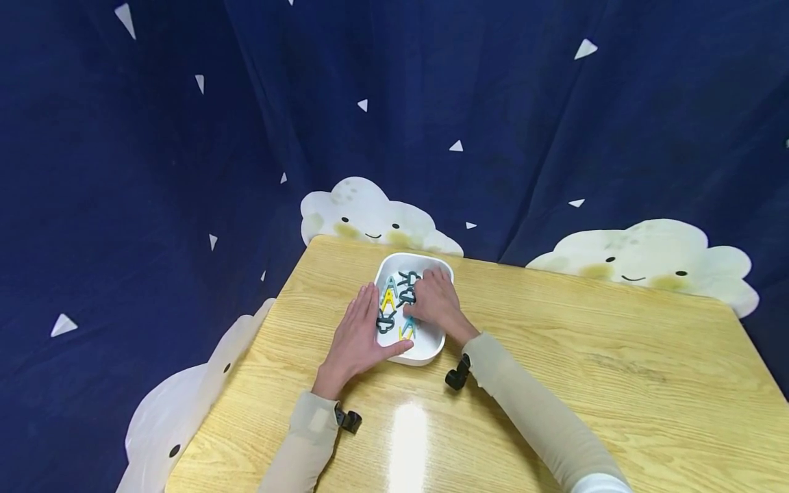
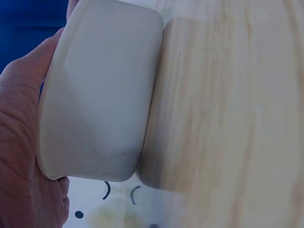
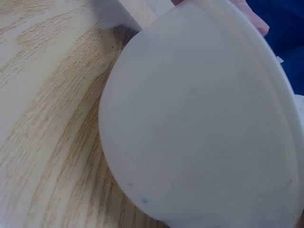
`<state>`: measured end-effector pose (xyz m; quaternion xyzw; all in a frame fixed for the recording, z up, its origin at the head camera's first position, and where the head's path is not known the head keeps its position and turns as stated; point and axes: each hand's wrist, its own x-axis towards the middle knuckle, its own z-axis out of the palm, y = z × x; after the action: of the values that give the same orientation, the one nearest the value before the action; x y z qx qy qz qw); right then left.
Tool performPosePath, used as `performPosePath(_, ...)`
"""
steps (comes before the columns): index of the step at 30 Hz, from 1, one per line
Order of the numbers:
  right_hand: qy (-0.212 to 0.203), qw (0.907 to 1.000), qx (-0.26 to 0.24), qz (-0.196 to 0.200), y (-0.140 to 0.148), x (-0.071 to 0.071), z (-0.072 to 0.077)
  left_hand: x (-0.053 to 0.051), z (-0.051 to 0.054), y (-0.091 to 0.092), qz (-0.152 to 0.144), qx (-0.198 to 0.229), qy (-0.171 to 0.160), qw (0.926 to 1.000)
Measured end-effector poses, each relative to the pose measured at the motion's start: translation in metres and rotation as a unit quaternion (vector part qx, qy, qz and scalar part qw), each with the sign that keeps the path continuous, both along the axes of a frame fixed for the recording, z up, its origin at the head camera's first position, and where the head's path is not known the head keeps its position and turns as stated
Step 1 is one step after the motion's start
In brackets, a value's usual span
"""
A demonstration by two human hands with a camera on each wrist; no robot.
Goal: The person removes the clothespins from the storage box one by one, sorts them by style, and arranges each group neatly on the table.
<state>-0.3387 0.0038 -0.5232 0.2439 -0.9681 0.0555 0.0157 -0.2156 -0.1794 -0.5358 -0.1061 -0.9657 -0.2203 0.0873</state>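
Observation:
A white plastic tub with rounded corners stands on the table, holding several small clips. Some are A-shaped: a yellow clip and a light teal clip lie on the left. Dark green clips with rounded outlines lie among them. My left hand rests along the tub's left rim with straight fingers, its thumb along the near rim. My right hand reaches inside from the right, fingers bent down among the clips. Its fingertips are hidden, and both wrist views show mainly the tub's outer wall.
The wooden table extends right of the tub and toward me. A dark blue curtain with white triangles and cloud figures hangs behind its far edge and left side. A small black wrist camera sits below the right sleeve.

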Motion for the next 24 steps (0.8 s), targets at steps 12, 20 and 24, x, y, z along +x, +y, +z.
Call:
performPosePath(12, 0.011, 0.9998, -0.014, 0.013, -0.0012, 0.0013, -0.0023, -0.0003, -0.0006, -0.0001, -0.001, -0.003, -0.002, 1.0)
performPosePath(20, 0.023, 0.9994, -0.021, 0.018, -0.0024, 0.0026, -0.0027, 0.0, -0.0004, 0.0003, 0.006, -0.002, -0.014, 0.9999)
performPosePath(24, 0.022, 0.9996, -0.014, 0.009, -0.0025, 0.0028, -0.0021, -0.0007, -0.0007, 0.0008, 0.007, -0.002, -0.016, 0.9998)
